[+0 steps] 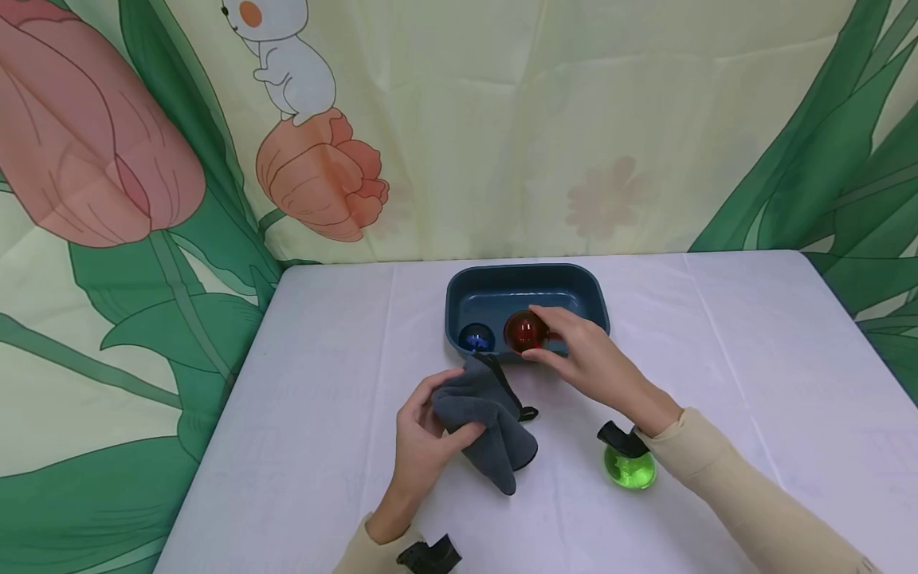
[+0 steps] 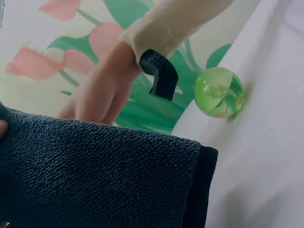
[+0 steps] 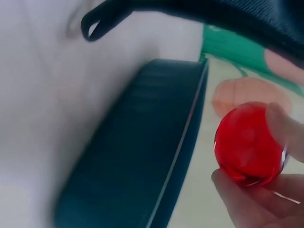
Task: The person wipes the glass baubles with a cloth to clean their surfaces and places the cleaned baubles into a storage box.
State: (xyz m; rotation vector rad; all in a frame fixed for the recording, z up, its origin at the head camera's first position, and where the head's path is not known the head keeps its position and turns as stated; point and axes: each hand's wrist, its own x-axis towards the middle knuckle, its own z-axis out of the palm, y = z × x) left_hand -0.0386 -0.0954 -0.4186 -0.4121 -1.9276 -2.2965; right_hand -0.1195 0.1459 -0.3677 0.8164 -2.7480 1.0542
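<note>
Between thumb and fingers, my right hand [image 1: 584,355] pinches a clear red ball [image 1: 524,331] over the front part of a dark blue tray [image 1: 527,275]. The right wrist view shows the red ball [image 3: 249,144] above the tray's rim. A blue ball [image 1: 476,338] lies in the tray's front left corner. My left hand [image 1: 425,446] grips a dark grey cloth [image 1: 488,430] just in front of the tray; its black edging and hanging loop [image 1: 528,414] show. In the left wrist view the cloth [image 2: 95,171] hides most of the left hand.
A clear green ball [image 1: 632,470] sits on the white-covered table [image 1: 323,383], partly behind the black wrist camera mount [image 1: 622,439] below my right forearm. Behind the table hangs a curtain [image 1: 488,143] printed with tulips and leaves.
</note>
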